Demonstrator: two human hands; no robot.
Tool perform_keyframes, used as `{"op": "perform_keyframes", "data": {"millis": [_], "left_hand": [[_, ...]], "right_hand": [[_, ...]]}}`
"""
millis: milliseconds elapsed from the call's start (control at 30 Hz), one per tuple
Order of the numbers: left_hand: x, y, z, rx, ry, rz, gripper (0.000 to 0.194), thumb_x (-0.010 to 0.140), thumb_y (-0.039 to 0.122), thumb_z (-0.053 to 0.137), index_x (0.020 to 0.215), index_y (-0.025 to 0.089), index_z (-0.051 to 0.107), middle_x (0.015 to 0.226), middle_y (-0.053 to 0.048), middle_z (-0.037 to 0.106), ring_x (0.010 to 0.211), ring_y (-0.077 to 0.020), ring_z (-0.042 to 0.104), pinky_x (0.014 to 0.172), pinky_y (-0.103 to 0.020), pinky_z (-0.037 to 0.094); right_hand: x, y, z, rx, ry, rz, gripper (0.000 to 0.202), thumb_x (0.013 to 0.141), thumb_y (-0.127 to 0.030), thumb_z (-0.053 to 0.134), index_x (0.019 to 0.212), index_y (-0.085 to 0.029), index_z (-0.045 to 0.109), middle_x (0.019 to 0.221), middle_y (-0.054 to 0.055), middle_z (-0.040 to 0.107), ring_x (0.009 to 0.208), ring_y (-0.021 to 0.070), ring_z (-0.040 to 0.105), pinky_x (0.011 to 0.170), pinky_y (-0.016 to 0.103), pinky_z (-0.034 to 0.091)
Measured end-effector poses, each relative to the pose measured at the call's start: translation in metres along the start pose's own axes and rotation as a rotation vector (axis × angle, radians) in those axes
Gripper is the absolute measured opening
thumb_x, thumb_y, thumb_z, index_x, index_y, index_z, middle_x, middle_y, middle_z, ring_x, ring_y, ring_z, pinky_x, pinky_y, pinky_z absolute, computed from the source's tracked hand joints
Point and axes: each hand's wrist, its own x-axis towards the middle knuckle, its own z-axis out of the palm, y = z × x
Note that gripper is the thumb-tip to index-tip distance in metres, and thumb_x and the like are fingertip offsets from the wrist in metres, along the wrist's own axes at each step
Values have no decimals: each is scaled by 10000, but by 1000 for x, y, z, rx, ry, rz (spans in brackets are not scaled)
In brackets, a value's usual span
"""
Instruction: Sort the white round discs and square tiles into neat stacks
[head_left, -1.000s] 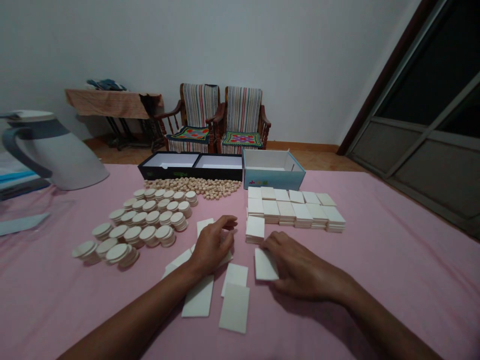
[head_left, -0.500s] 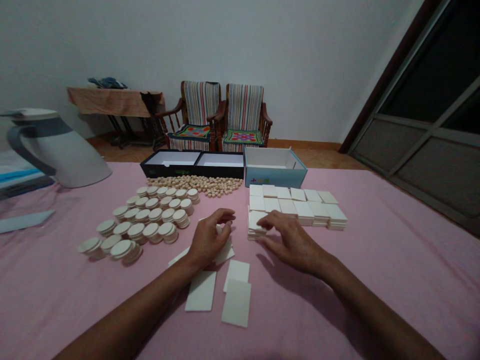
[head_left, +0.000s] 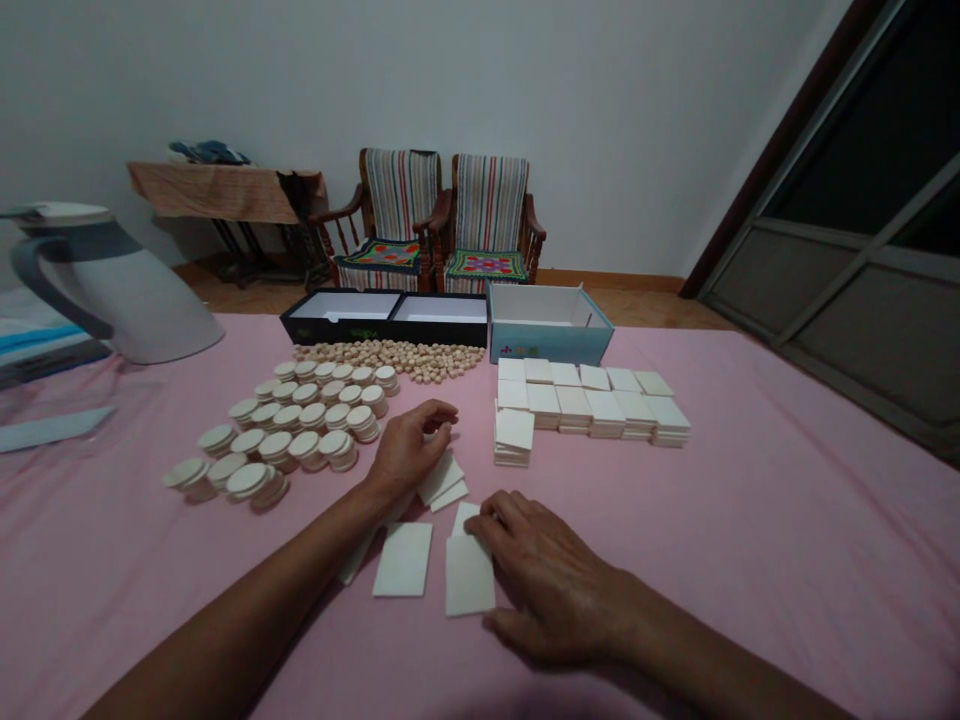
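Note:
My left hand [head_left: 411, 445] is curled over the loose white tiles near the middle, its fingers bent; whatever lies between thumb and fingers is too small to name. Fingers apart, my right hand [head_left: 544, 575] rests at the right edge of a loose square tile [head_left: 469, 578], with another tile partly beneath that one. A further flat tile [head_left: 403, 560] lies to their left, below my left forearm. Stacked square tiles [head_left: 574, 402] stand in rows at the right, and the nearest stack [head_left: 514, 435] sits alone in front. Stacks of round discs [head_left: 275, 447] fill the left.
Behind the stacks are small wooden beads [head_left: 390, 357], a black two-part tray [head_left: 337, 331] and a light blue box [head_left: 551, 340]. A grey-white jug [head_left: 142, 290] stands at the far left, near a flat pale strip [head_left: 56, 430]. Two chairs stand beyond the pink cloth [head_left: 720, 530].
My right hand has left the nearest tile stack and come down towards me to the loose tiles. My left hand has shifted slightly up and left. The view has tilted a little.

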Motion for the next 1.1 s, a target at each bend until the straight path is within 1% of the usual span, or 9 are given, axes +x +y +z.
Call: {"op": "perform_keyframes", "data": {"millis": [133,233,367,533,633,733,800,867,1100], "left_hand": [[0,4,-14,147,-143,20,263,803,261,495,998,175,650,1021,-74,702,926,-212,650,818,-324,504],[-12,9,-36,276,-240,99,375,814,333,527,1158,206,602,1162,-85,653,1071,-247,596,915,-364,458],[-46,10,-67,395,-399,150,724,679,426,705,1341,266,460,1371,-105,506,1248,-317,468,1013,-430,380],[-90,8,-86,742,-502,-30,1033,559,527,744,1439,210,307,1470,-198,336,1327,-419,316,996,-564,329],[-101,7,-85,811,-503,-87,1035,584,510,720,1451,171,269,1436,-212,381,1249,-396,416,981,-512,357],[-104,8,-78,737,-459,-83,922,654,450,684,1431,148,290,1316,-186,516,1122,-346,516,915,-438,423],[-103,7,-71,693,-411,-59,816,700,381,652,1407,140,323,1255,-169,559,1083,-325,530,901,-423,432],[-103,7,-63,648,-375,-10,755,706,307,642,1385,145,354,1222,-153,576,1068,-305,530,911,-411,428],[-97,16,-41,537,-293,92,641,664,232,658,1275,170,473,1115,-126,615,1009,-288,548,864,-399,454]], "right_hand": [[4,10,1,-79,59,125,294,721,-194,546,1012,-175,510,1026,94,513,936,232,461,807,367,414],[8,15,1,-113,132,203,417,731,-198,552,1139,-148,487,1114,135,515,1018,262,455,865,410,404],[21,9,-1,-78,157,70,642,726,-227,599,1317,-102,380,1293,170,446,1185,276,384,988,420,349],[56,-2,7,-35,79,-64,946,702,-406,673,1446,-75,191,1478,218,247,1341,323,228,1075,468,232],[75,-8,16,-26,54,-35,972,695,-501,658,1455,-123,186,1505,212,200,1355,353,194,1059,524,219],[80,-13,19,-65,45,-41,765,721,-492,627,1351,-141,373,1424,200,346,1268,351,310,995,528,297],[75,-16,19,-108,59,-57,568,739,-440,612,1211,-148,489,1295,173,467,1161,320,393,934,489,362],[66,-18,17,-137,76,-58,438,743,-387,605,1105,-154,529,1179,145,519,1076,287,426,889,446,393],[32,-3,15,-130,134,-27,259,722,-177,534,979,-153,521,1062,107,512,986,229,422,843,357,393]]}}
